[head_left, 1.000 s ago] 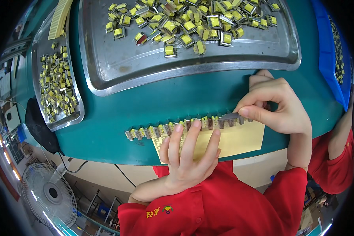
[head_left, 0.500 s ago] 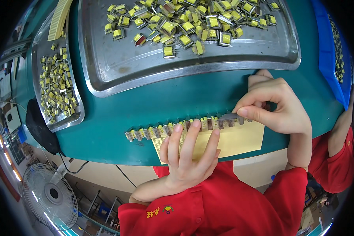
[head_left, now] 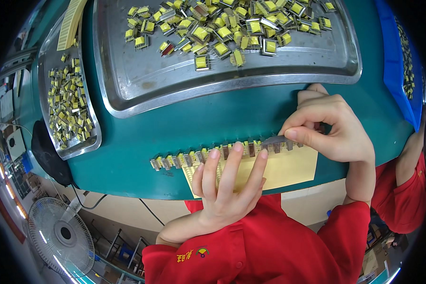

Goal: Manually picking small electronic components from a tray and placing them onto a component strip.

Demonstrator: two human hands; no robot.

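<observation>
Left hand: fingers spread, tips resting on the row of small yellow-and-metal parts. Right hand, toward 3 o'clock of the row, pinches a thin grey strip between thumb and forefinger, against the row. Row lies on the green counter, along the 12 o'clock edge of a yellow card.

Change over the last half second: slight. Left forefinger tip has shifted toward 1 o'clock, to the row's edge; strip sits marginally nearer 9 o'clock. Judged a steadying contact beside the strip.

Writing: embroidered characters and emblem on the red shirt at 6 o'clock, not transcribed; fine marks on the card, too small to read.
</observation>
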